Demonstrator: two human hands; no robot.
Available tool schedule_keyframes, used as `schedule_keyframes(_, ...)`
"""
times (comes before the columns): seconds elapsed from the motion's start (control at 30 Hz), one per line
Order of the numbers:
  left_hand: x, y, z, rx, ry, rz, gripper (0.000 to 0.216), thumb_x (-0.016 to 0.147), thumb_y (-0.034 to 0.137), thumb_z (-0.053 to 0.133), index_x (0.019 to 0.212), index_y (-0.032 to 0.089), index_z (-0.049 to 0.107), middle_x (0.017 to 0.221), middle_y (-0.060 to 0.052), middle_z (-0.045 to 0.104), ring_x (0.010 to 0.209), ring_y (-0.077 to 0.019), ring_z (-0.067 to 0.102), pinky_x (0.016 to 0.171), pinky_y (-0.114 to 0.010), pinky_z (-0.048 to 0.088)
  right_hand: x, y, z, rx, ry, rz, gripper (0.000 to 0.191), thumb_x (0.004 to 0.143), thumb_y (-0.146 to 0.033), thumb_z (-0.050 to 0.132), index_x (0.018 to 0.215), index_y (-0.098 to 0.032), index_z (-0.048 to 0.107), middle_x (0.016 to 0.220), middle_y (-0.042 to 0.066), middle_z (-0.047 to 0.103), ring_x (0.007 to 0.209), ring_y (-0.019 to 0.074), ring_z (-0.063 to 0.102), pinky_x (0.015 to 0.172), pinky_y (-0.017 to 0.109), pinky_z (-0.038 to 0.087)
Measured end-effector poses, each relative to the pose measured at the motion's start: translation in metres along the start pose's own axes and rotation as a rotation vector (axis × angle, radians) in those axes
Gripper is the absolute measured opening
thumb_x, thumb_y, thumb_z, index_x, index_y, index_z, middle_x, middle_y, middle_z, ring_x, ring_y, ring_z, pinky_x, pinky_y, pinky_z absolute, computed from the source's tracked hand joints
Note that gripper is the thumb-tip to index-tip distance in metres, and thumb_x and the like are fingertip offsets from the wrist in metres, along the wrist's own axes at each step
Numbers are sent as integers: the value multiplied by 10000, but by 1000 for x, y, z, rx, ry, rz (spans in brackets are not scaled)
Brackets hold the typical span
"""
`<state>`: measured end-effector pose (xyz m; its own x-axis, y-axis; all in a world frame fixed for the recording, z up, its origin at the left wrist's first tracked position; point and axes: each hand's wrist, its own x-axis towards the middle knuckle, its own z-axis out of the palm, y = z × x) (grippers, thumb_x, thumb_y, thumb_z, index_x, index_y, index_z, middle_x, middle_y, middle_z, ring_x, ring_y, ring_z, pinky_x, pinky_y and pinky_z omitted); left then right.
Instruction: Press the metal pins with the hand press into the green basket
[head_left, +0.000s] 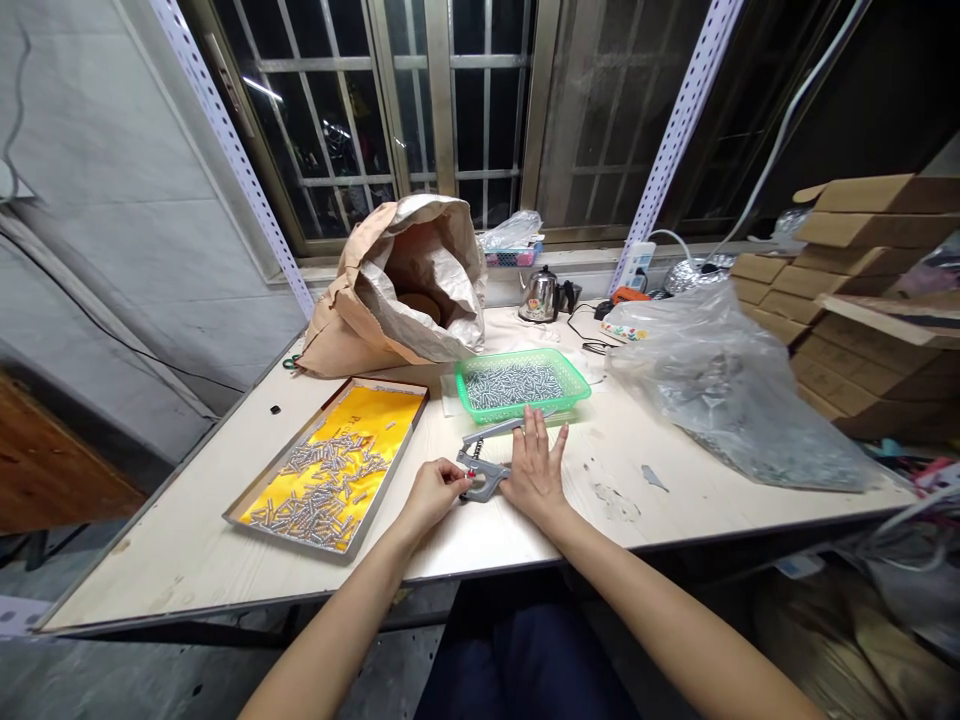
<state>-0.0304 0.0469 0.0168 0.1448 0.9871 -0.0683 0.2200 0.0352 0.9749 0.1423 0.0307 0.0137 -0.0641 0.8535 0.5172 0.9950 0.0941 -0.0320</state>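
Head view: near the tabletop point(187, 555)'s front edge, my left hand point(433, 492) pinches a red piece point(471, 473) at the hand tool point(495, 471), right hand point(536, 472) spread; spring point(478, 449) looks seated, metal parts point(319, 508) loose.

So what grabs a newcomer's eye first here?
Probably the bright yellow-lined tray on the table's left, strewn with small metal pieces, and the big open paper sack behind it, near the window. Then the green basket of metal pieces just beyond the hands. Front and center, the right hand spreads over a gray tool, the left hand at its left side.
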Motion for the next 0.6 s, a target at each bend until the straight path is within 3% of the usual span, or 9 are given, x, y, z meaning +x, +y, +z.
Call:
schedule_keyframes(0.17, 2, -3, -1, -8, -53, -17, 233, 513, 316, 754, 555, 134, 614, 536, -15, 582, 524, -119, 489, 546, -241, 345, 0, 0, 0, 7, 0, -9, 660, 713, -321, 557, 1270, 7, 422, 1500, 242, 116, 1396, 329, -23, 1057, 627, -82)
schedule_keyframes(0.37, 1, -4, -2, 36, -17, 19, 186, 521, 277, 730, 553, 138, 611, 546, -12, 581, 534, -122, 488, 547, -240, 344, 0, -1, 1, 4, 4, -6, 650, 697, -294, 548, 1265, -2, 429, 1505, 235, 100, 1396, 329, -23, 1053, 630, -85)
schedule_keyframes(0.6, 4, -9, -3, 41, -171, -29, 124, 536, 228, 685, 562, 124, 623, 543, -21, 597, 517, -119, 479, 550, -245, 345, -1, -2, 1, 0, -12, -16, 626, 692, -249, 530, 1262, -7, 435, 1504, 234, 106, 1398, 323, -22, 1052, 626, -99)
